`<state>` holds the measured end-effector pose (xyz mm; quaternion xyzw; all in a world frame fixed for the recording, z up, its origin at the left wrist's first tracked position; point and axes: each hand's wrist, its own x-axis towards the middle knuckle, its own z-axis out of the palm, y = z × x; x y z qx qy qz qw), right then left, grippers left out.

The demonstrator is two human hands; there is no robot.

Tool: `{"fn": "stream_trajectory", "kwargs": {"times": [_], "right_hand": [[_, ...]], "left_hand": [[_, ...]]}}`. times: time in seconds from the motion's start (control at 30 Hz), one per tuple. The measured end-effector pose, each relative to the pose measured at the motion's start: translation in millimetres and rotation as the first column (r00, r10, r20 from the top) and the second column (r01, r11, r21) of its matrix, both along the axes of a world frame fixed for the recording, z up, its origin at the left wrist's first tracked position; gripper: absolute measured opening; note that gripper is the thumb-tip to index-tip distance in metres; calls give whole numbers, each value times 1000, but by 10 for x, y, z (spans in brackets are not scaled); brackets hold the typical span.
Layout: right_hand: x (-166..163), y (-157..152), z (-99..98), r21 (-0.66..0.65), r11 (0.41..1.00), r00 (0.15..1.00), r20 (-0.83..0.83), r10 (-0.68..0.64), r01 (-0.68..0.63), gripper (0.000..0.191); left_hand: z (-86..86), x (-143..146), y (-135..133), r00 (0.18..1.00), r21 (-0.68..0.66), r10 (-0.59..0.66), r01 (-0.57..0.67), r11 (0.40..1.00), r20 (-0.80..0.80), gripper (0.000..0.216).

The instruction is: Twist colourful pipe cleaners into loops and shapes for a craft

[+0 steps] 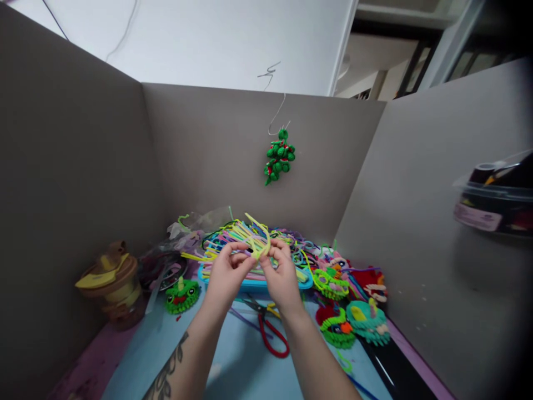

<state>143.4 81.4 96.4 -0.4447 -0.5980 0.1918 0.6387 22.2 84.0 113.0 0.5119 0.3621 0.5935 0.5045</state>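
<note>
Both hands are up over the mat, meeting in the middle. The left hand (227,272) and right hand (281,272) each pinch the same yellow stem (259,240), fingers curled in tight on it, thumbs nearly touching. The stem arcs up and back between them, bent but not yet a shape anyone could name.

As for progress: early going on this piece, I'd say. One stem in hand, nothing wound around it. Plenty already finished lies about, though (a green frog-like face (182,294) to the left, a teal piece (368,322) and a green-rimmed one (331,283) to the right). A blue tray (254,284) heaped with loose stems (233,236) sits just behind the hands, so stock is ample.

Red scissors (268,330) lie on the blue mat (233,366) below the wrists, untouched. A green cluster (278,156) hangs on the back wall.

Hard to read: the fingertips cover the stem's near end, so whether it is twisted there I can't tell. The tub (493,203) at right is blurred.
</note>
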Motion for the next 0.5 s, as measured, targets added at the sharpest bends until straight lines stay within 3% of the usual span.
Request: {"fn": "stream_trajectory", "kwargs": {"times": [0.17,0.3,0.5], "right_hand": [[59,20,3,23,1000,1000,-3,-4,4,14],[220,75,0,130,985,994,-5,-109,109,11],[332,64,10,300,943,960,189,-209,146,23]], "left_hand": [[11,-55,12,1000,7,7,-7,1000,22,33],[34,-133,24,999,-21,-49,48,999,-18,31],[60,-169,9,978,-52,-179,175,983,-108,25]]}}
